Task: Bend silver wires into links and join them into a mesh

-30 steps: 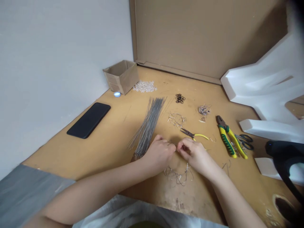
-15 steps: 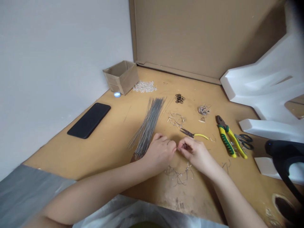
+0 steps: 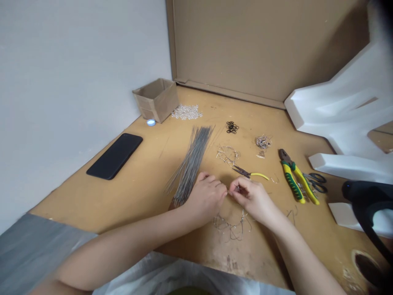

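Note:
My left hand (image 3: 211,196) is closed, its fingertips pinched close to those of my right hand (image 3: 248,194). The right thumb and index finger are pinched together too. Below and between both hands curves a string of thin bent wire (image 3: 232,224) with loose ends sticking out; its upper part runs up behind the fingers, which hide where it is gripped. Left of my left hand lies a bundle of straight grey wires (image 3: 194,162). Just beyond my right hand are small needle-nose pliers (image 3: 250,173) with a yellow handle, beside another ring of bent wire (image 3: 227,155).
Green-and-yellow pliers (image 3: 291,176) and scissors (image 3: 317,182) lie at the right, near white foam (image 3: 344,106). Farther back are black rings (image 3: 232,127), a wire coil (image 3: 263,141), clear small pieces (image 3: 186,112) and a cardboard box (image 3: 156,100). A black phone (image 3: 115,155) lies left.
Hardly anything differs. The wire string below my hands has shifted very slightly, while both hands keep the same pinched pose.

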Demonstrator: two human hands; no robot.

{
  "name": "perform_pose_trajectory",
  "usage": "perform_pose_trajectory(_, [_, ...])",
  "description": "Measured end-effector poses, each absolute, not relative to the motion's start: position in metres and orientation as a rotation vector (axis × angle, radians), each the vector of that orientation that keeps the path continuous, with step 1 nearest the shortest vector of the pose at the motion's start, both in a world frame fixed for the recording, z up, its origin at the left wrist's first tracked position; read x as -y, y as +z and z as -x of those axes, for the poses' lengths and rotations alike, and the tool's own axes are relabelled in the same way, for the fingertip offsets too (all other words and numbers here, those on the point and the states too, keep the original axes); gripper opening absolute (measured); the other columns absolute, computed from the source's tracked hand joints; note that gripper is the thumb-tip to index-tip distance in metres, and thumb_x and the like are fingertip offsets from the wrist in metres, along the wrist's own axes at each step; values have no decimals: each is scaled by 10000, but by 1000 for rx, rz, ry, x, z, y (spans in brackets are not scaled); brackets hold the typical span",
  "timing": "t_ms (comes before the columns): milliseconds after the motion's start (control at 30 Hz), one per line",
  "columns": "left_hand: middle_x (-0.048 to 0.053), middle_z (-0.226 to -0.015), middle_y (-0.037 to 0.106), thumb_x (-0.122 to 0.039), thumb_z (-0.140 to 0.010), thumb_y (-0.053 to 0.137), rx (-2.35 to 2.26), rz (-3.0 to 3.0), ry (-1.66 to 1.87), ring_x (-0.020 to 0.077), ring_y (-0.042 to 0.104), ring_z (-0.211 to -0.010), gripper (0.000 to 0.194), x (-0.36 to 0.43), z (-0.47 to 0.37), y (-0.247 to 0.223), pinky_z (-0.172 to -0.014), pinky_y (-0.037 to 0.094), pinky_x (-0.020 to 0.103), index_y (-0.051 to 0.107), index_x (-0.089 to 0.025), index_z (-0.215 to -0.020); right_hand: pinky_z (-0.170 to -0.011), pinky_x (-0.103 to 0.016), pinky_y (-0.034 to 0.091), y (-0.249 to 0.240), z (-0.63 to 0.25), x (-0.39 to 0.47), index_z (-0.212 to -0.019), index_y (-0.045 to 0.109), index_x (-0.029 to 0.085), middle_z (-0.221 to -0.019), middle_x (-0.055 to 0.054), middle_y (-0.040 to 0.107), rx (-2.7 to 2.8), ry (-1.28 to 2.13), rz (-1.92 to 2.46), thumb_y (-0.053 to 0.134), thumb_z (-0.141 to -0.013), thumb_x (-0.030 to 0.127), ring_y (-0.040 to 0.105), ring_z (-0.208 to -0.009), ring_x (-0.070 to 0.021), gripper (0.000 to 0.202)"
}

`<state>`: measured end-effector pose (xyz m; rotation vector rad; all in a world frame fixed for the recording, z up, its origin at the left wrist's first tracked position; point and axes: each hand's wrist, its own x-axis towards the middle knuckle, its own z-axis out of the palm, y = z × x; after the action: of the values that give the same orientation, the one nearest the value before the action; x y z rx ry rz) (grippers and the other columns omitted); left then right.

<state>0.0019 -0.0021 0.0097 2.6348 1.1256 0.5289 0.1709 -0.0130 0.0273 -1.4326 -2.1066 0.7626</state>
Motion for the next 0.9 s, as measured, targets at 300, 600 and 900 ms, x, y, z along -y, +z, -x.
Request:
perform_pose_trajectory(300, [11, -707, 613, -177, -849, 409, -1104, -2495, 581, 160, 502, -728, 195, 0, -1, 9, -792, 291, 350, 573, -166, -743, -548, -202, 363, 28, -173, 13, -714, 539, 178, -667, 12, 549, 2105, 759, 1457, 494, -727, 68, 490, -596, -104, 120])
perform_pose_trajectory(600, [-2, -691, 617, -188, -853, 425, -1089, -2478, 633, 145, 508, -682, 188, -8, 2, 5, -756, 296, 327, 582, -179, -751, -558, -210, 378, 24, -178, 13, -801, 544, 187, -674, 18, 558, 2135, 927, 1486, 484, -751, 121, 498, -587, -105, 103])
perform_pose_trajectory(900, [27, -724, 610, -183, -875, 347, -1097, -2566, 510, 166, 534, -697, 209, -7, 0, 8, -749, 320, 328, 545, -157, -814, -555, -199, 372, 24, -170, 14, -766, 542, 183, -652, 25, 525, 2077, 809, 1505, 503, -682, 61, 487, -587, -99, 154])
